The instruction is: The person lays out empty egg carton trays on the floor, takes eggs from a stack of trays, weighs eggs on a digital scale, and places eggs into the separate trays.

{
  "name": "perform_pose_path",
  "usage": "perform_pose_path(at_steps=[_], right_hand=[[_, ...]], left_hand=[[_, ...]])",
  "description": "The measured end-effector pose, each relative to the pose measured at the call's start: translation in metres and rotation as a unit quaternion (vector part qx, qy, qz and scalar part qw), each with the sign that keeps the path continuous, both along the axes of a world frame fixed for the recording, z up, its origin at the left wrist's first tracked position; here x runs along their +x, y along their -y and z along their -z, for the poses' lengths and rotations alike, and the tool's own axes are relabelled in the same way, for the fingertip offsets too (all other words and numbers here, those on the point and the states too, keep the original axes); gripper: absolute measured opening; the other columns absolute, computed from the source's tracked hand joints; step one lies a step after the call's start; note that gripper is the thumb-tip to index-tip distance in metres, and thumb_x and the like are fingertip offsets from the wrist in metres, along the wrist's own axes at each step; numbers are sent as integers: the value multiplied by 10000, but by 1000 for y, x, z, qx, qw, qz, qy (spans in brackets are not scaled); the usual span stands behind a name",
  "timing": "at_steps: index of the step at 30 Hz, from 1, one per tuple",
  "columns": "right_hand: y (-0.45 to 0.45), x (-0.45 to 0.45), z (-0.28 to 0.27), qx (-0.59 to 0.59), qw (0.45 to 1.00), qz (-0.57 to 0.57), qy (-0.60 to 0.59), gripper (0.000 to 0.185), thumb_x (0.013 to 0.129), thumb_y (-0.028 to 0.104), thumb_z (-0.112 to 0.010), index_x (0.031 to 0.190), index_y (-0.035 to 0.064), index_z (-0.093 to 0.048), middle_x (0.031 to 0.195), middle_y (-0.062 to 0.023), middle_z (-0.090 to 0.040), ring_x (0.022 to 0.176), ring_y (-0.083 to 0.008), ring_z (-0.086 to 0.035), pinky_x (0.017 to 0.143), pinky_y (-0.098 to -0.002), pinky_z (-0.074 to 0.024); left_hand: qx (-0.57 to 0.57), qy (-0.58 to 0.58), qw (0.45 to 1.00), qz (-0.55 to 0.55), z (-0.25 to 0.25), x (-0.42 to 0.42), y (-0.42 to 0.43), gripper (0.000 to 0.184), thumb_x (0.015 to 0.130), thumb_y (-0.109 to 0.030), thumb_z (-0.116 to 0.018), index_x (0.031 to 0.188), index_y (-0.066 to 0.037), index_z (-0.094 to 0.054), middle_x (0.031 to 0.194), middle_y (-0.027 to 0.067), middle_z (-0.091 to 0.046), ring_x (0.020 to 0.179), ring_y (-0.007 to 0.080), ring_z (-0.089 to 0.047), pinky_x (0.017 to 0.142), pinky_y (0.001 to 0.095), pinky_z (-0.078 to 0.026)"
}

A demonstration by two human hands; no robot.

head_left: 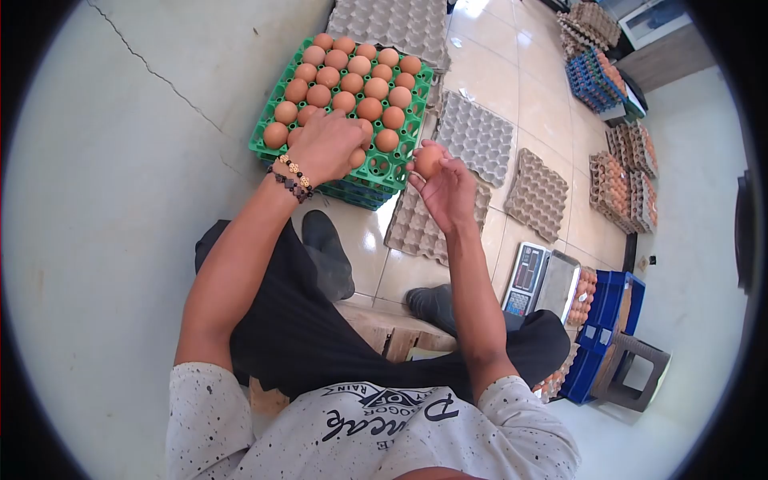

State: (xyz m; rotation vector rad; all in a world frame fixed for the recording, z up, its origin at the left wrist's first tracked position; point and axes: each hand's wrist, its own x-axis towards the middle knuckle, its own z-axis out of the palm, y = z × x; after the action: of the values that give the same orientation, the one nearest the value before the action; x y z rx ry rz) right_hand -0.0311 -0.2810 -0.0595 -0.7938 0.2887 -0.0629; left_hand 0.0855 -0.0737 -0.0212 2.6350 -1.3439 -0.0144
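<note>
While the right hand (445, 189) pinches a brown egg (430, 162) beside the green plastic egg tray (386, 171), we log that tray mostly filled. The left hand (324, 146) curls over its eggs (352, 82); grip, we cannot tell.

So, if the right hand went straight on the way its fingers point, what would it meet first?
The right hand, holding an egg, would probably meet the side edge of the green tray first, though this single view leaves their relative heights unclear.

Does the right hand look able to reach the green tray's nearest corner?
Probably yes: the right hand, holding an egg, is beside the green tray, and nothing visible stands between.
</note>
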Motion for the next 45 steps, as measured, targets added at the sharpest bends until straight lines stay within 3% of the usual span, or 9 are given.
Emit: perform_pose_path(at_steps=[5, 6, 10, 14, 24, 27, 30, 37, 45], right_hand=[[14, -5, 2, 19, 998, -66, -4, 270, 918, 210, -503, 1094, 9, -541, 971, -100, -589, 739, -191, -585, 604, -273, -485], [11, -6, -1, 15, 998, -66, -3, 249, 924, 210, -522, 1066, 9, -555, 956, -93, -595, 733, -184, -588, 591, -268, -482], [-7, -12, -18, -72, 996, -49, 0, 244, 912, 210, -660, 1034, -1, -639, 870, -50, -636, 681, -125, -592, 548, -236, -472], [-18, -19, -55, -151, 988, -17, -1, 444, 839, 229, -798, 1190, -13, -673, 831, -28, -683, 609, -50, -579, 524, -192, -461], [57, -57, -16, -106, 992, -52, -33, 409, 793, 233, -838, 1078, -31, -710, 780, -20, -664, 590, -63, -569, 499, -206, -431], [112, -78, 4, -205, 973, -31, -98, 362, 819, 234, -808, 1074, -2, -706, 743, 7, -629, 579, -59, -554, 505, -209, -416], [210, -116, 55, -273, 932, 91, -220, 336, 769, 269, -834, 965, 12, -743, 701, 0, -639, 570, -71, -560, 514, -225, -422], [402, -286, 180, -236, 676, 542, -440, 331, 670, 198, -896, 798, -33, -697, 732, -104, -691, 513, -120, -587, 428, -237, -439], [423, -369, 219, -234, 553, 547, -583, 242, 673, 114, -859, 771, -42, -702, 688, -100, -685, 527, -156, -626, 487, -292, -501]], left_hand=[[-71, -72, 995, 20, -22, 16, -12, 283, 676, -104, -794, 940, -97, -696, 916, 35, -667, 917, 237, -626, 811, 408, -482], [-142, -265, 953, -21, -37, 15, -17, 334, 748, -90, -785, 1066, -68, -686, 996, 42, -678, 969, 195, -652, 880, 370, -522], [-300, -517, 802, 14, -47, 19, -33, 453, 832, -78, -762, 1244, -1, -590, 1190, 85, -635, 1120, 191, -622, 984, 344, -522], [-316, -507, 799, 74, -55, 1, -7, 477, 830, -58, -758, 1272, -6, -588, 1226, 91, -624, 1129, 182, -618, 979, 333, -529], [-185, -456, 864, 104, -48, -39, 78, 617, 813, -121, -796, 1375, -84, -545, 1320, 59, -595, 1171, 181, -587, 988, 358, -523], [-147, -374, 910, 104, -46, -52, 100, 676, 812, -192, -804, 1420, -129, -515, 1387, 66, -554, 1231, 199, -550, 1019, 382, -481], [-107, -212, 964, 118, -62, -48, 106, 625, 825, -232, -783, 1388, -111, -540, 1335, 92, -597, 1218, 231, -566, 1027, 392, -467], [-175, -326, 929, -18, -70, -12, 77, 485, 954, -185, -647, 1391, -23, -512, 1379, 109, -577, 1288, 239, -535, 1086, 385, -417], [-110, -294, 944, -99, -48, 13, 23, 488, 995, -209, -597, 1417, 9, -485, 1357, 176, -577, 1268, 254, -548, 1078, 375, -418]])
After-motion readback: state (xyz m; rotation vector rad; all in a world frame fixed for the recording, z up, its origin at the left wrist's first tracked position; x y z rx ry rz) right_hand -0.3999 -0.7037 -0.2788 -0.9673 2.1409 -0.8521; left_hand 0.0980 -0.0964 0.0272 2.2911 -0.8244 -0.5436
